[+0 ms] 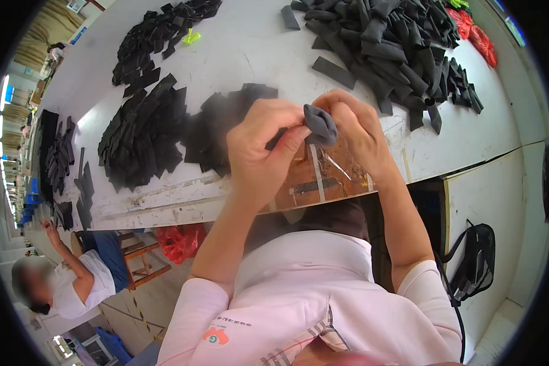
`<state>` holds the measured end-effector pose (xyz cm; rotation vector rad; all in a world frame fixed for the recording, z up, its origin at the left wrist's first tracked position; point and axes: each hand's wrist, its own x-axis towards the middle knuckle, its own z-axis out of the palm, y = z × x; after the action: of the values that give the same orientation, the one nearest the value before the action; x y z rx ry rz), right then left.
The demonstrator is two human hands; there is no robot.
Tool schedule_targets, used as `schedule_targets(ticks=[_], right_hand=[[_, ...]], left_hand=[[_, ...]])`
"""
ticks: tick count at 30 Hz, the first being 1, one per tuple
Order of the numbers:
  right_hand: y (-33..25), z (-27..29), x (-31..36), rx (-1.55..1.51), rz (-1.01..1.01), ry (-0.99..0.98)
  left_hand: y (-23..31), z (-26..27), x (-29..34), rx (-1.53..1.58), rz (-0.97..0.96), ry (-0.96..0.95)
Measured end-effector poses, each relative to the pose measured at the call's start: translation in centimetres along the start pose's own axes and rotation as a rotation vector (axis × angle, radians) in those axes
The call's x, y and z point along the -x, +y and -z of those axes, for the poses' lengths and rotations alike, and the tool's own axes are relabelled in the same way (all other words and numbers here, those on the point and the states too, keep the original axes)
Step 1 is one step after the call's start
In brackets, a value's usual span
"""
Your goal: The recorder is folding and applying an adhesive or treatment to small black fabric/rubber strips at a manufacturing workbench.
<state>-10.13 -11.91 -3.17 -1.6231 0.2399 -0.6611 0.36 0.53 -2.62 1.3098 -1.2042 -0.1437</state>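
Over the near edge of the table, my left hand (257, 145) and my right hand (361, 133) meet at a dark grey fabric piece (321, 127). The piece looks folded or rolled, with an opening in its upper end. My left thumb and forefinger pinch its left side. From the right, my right fingers close on it, and some fingertips are hidden behind it. Below the hands, a thin shiny metal thing (338, 166) lies on a worn brown board (304, 183).
A large heap of grey fabric pieces (384, 43) covers the far right of the white table (250, 58). Darker stacks (143, 137) lie left. A red plastic bag (182, 241) sits below the table edge. A black mesh bag (477, 262) hangs right; another person (82, 277) sits at left.
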Motion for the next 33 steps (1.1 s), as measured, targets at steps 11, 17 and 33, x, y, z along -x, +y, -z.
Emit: schedule_targets(ticks=[11,17,33], right_hand=[[0.6,0.3,0.2,0.757,0.331,-0.277],[-0.5,-0.2,0.1,0.755,0.363,-0.202],[2.8,0.1,0.8,0.4,0.271,-0.253]], left_hand=[[-1.9,0.1,2.8,0.217,-0.011,0.15],[1.1,-0.8,-1.3,0.704,0.368,0.065],[1.0,-1.6,-1.1,0.333,0.432,-0.089]])
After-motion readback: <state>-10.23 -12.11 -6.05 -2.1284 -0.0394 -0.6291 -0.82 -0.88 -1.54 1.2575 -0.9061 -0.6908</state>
